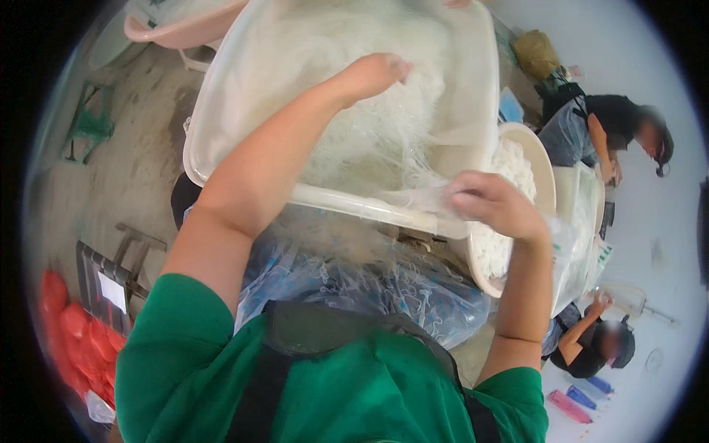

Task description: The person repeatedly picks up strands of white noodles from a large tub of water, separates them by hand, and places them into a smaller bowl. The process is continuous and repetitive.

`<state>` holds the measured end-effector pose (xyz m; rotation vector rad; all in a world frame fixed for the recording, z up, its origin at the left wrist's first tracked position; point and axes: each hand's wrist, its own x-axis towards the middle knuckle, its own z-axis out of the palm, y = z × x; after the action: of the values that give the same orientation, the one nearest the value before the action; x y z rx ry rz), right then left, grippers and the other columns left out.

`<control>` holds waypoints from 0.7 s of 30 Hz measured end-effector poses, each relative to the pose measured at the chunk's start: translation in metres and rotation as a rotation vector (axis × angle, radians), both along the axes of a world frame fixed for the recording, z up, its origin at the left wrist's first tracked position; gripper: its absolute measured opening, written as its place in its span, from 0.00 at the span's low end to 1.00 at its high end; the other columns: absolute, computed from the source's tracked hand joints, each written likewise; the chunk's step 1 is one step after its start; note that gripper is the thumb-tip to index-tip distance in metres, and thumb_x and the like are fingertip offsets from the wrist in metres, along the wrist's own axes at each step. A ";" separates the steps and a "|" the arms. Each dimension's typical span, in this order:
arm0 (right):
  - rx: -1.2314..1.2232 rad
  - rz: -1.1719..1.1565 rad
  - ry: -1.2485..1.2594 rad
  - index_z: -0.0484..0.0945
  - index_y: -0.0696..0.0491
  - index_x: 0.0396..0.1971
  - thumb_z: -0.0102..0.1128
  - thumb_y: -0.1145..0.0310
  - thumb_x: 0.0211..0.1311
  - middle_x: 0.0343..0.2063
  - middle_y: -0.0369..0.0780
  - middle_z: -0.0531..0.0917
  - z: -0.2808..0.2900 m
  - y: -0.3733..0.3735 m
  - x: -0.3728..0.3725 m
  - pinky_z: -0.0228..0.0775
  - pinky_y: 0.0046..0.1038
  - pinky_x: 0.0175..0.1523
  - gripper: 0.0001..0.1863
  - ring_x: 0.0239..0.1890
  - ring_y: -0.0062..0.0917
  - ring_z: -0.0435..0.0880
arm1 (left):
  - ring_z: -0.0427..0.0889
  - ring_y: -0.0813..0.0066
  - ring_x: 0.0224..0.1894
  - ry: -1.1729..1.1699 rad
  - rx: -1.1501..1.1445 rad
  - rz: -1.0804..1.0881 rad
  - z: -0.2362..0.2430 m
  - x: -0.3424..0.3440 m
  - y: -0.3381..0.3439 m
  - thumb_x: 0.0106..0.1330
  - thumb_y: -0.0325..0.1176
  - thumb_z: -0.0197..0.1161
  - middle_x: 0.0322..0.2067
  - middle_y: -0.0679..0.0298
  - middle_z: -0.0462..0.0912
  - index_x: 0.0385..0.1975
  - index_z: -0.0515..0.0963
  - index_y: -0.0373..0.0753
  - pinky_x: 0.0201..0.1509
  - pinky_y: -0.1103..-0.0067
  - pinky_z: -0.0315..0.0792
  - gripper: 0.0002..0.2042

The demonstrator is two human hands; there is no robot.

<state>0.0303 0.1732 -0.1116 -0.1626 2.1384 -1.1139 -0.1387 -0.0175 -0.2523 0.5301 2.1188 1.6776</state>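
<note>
A large white tub [340, 199] in front of me holds cloudy liquid and a mass of thin, translucent white strands [377, 140]. My left hand [377, 76] reaches over the middle of the tub, its fingers curled down into the strands. Near the tub's front right corner, my right hand [496, 205] is closed round a pulled-out bunch of the same strands. They stretch tight from the mass across the near rim to my right fingers. A round cream basin [545, 166], heaped with white material, stands just beyond my right hand.
A clear plastic apron [354, 284] covers my front. A pink tub [188, 31] and a green stool [90, 122] stand left, with red bags [77, 332] lower left. Two co-workers [609, 122] are at the right. Part of another person's hand [456, 3] shows at the far rim.
</note>
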 end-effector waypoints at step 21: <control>-0.362 -0.711 0.636 0.74 0.57 0.34 0.52 0.65 0.62 0.22 0.32 0.76 0.069 0.024 0.079 0.64 0.17 0.31 0.10 0.25 0.15 0.72 | 0.71 0.80 0.36 0.023 0.075 -0.538 0.116 0.150 0.025 0.61 0.36 0.59 0.31 0.69 0.75 0.37 0.75 0.35 0.43 0.81 0.66 0.11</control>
<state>0.1089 0.1973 -0.0427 0.1143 2.6088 -2.0851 0.0113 0.0075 -0.1358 1.0380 1.7197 1.4399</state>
